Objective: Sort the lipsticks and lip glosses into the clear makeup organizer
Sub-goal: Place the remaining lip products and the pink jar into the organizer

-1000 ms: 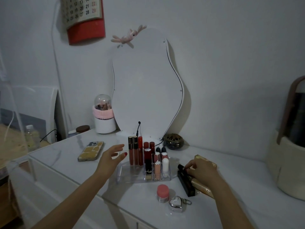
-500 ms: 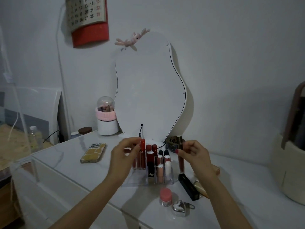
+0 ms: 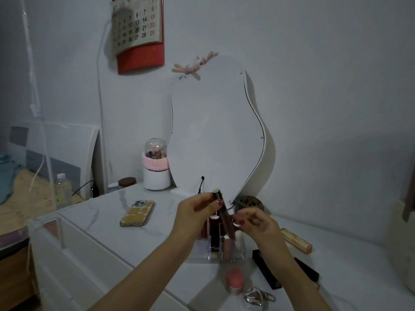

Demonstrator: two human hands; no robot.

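Note:
A dark brown lip gloss tube (image 3: 226,218) with a gold top hangs tilted over the clear makeup organizer (image 3: 203,254), its lower end down among the tubes. My left hand (image 3: 194,213) pinches the tube near its cap, thumb on the front. Reaching in from the right, my right hand (image 3: 257,223) has its fingertips against the tube's lower half. The organizer stands on the white marble top and holds several red, nude and black lipsticks and glosses (image 3: 215,237), partly hidden by my hands.
Right of the organizer lie a black lipstick box (image 3: 265,265) and a gold-pink tube (image 3: 297,240). In front stand a pink-lidded jar (image 3: 234,281) and a silver heart keychain (image 3: 256,297). A phone (image 3: 137,213) lies left; a curvy mirror (image 3: 215,131) and brush holder (image 3: 156,173) stand behind.
My right hand picked the brown lip gloss up from the right side and carried it over the organizer. My left hand has come in and taken its top.

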